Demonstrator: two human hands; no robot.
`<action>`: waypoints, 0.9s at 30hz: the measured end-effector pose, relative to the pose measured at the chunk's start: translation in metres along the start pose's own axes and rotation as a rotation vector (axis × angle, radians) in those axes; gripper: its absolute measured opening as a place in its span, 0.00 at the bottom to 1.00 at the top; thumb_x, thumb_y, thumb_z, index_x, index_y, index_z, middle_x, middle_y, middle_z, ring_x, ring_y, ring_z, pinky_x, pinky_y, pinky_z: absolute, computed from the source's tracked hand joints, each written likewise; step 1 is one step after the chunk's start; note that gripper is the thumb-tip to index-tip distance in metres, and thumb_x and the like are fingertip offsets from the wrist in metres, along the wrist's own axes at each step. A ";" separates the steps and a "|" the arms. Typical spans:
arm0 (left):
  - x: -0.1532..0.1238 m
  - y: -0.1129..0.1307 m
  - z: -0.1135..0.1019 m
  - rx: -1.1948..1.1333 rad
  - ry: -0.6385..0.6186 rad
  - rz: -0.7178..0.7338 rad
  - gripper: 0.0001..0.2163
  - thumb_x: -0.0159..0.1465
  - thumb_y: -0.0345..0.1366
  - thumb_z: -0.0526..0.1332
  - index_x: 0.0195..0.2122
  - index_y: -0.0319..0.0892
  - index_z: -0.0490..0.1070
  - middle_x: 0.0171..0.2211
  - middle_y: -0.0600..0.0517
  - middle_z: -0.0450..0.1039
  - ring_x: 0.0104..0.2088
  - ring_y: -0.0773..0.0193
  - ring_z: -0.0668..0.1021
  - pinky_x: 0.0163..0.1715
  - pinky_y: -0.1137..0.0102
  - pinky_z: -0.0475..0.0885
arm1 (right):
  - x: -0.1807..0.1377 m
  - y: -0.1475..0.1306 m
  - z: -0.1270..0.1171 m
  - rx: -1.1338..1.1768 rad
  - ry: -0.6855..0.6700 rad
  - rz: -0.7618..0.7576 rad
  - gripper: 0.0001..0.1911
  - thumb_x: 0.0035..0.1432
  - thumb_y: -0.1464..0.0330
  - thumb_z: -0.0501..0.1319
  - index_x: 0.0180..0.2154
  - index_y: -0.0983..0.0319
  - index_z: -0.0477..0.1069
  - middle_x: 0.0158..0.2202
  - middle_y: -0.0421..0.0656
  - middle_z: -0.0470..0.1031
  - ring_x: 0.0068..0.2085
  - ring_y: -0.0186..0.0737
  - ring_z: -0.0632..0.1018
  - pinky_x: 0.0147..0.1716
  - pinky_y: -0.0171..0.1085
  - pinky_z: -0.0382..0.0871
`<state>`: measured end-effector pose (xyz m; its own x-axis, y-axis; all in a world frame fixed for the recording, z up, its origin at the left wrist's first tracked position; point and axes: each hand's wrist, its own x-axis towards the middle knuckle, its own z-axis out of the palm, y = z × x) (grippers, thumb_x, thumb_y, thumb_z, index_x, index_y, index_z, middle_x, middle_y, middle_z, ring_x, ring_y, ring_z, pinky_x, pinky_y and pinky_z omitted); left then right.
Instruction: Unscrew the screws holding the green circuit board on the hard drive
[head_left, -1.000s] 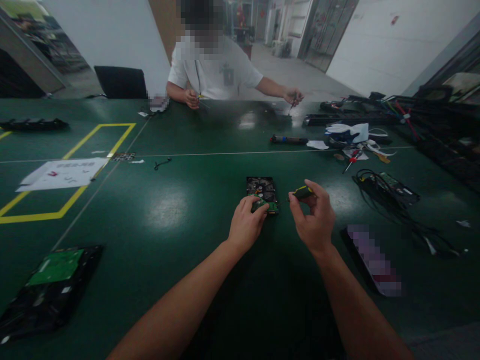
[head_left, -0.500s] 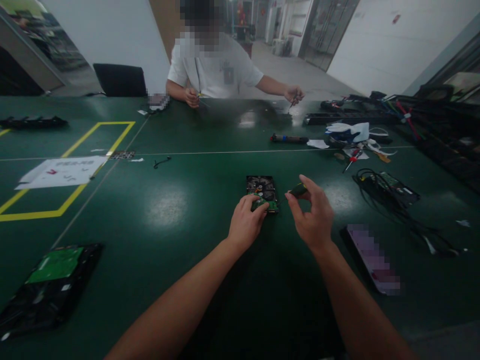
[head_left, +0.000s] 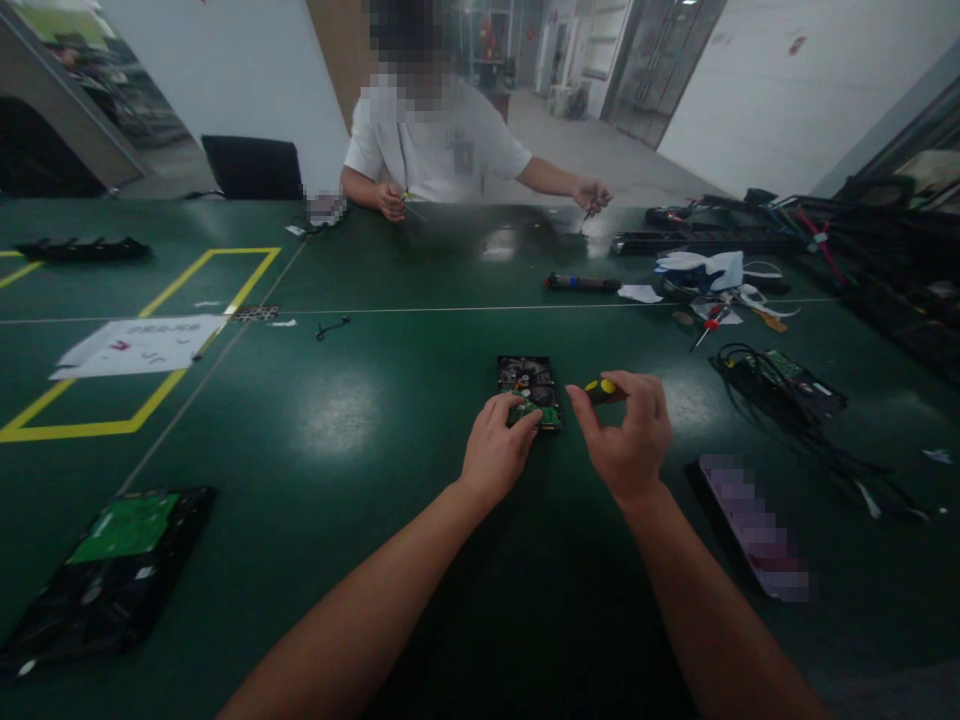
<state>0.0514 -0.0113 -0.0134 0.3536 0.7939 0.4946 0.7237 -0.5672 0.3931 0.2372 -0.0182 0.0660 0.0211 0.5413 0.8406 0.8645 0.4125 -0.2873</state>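
A hard drive (head_left: 526,374) lies flat on the green table in front of me, its green circuit board facing up at the near end. My left hand (head_left: 498,445) grips that near end, fingers and thumb resting over the board. Just to the right, my right hand (head_left: 630,425) holds a screwdriver by its black-and-yellow handle (head_left: 601,390), pinched between thumb and fingers above the table. I cannot make out the screwdriver's shaft. The two hands are apart, and the screwdriver does not touch the drive.
At the lower left lies a larger drive (head_left: 112,580). A phone (head_left: 750,525), a cabled circuit board (head_left: 806,385) and a red screwdriver (head_left: 709,325) are to the right. A paper sheet (head_left: 139,345) lies left. Across the table sits a co-worker (head_left: 442,140) holding small tools.
My right hand has turned the screwdriver handle, so more of its yellow end shows. My left hand stays on the hard drive. The whole view has shifted slightly.
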 end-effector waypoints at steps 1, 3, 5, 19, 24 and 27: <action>0.000 0.000 0.000 0.001 -0.001 0.000 0.14 0.71 0.33 0.60 0.55 0.48 0.77 0.57 0.42 0.68 0.59 0.49 0.70 0.58 0.51 0.74 | -0.001 0.000 0.001 -0.015 0.010 -0.009 0.18 0.60 0.63 0.72 0.49 0.57 0.70 0.39 0.43 0.76 0.38 0.41 0.77 0.39 0.42 0.77; 0.001 0.000 -0.001 0.000 0.001 -0.003 0.13 0.71 0.33 0.60 0.55 0.49 0.77 0.57 0.42 0.68 0.60 0.49 0.70 0.58 0.50 0.74 | -0.002 0.000 0.002 -0.018 0.006 0.016 0.19 0.60 0.62 0.71 0.50 0.58 0.70 0.40 0.43 0.76 0.37 0.40 0.77 0.40 0.42 0.77; 0.001 0.000 -0.001 -0.011 0.003 -0.007 0.14 0.71 0.33 0.61 0.55 0.49 0.77 0.57 0.43 0.68 0.60 0.49 0.70 0.58 0.50 0.74 | -0.003 0.003 0.004 0.021 -0.011 0.092 0.21 0.62 0.62 0.70 0.54 0.57 0.69 0.43 0.44 0.77 0.36 0.40 0.79 0.40 0.43 0.79; -0.001 0.000 0.000 -0.049 0.008 -0.015 0.14 0.70 0.33 0.61 0.56 0.47 0.74 0.57 0.42 0.68 0.60 0.48 0.70 0.58 0.50 0.74 | -0.006 0.006 0.000 0.135 -0.090 0.045 0.22 0.70 0.71 0.58 0.63 0.55 0.66 0.52 0.47 0.79 0.49 0.44 0.82 0.51 0.48 0.80; 0.001 0.002 -0.003 -0.069 0.030 -0.032 0.13 0.71 0.34 0.61 0.56 0.44 0.73 0.56 0.42 0.69 0.58 0.49 0.71 0.58 0.52 0.74 | -0.008 0.010 0.002 0.143 -0.027 0.035 0.20 0.67 0.70 0.63 0.59 0.55 0.68 0.51 0.47 0.78 0.48 0.44 0.82 0.48 0.47 0.80; 0.001 0.001 -0.002 -0.076 0.037 -0.026 0.13 0.69 0.34 0.62 0.55 0.45 0.73 0.55 0.42 0.70 0.58 0.49 0.72 0.58 0.51 0.74 | -0.013 0.015 0.007 0.246 -0.002 0.101 0.22 0.66 0.69 0.65 0.60 0.56 0.65 0.54 0.48 0.77 0.49 0.44 0.83 0.47 0.47 0.81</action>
<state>0.0514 -0.0119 -0.0110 0.3121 0.8010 0.5109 0.6846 -0.5625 0.4636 0.2462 -0.0144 0.0475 0.0998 0.5899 0.8013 0.7098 0.5222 -0.4728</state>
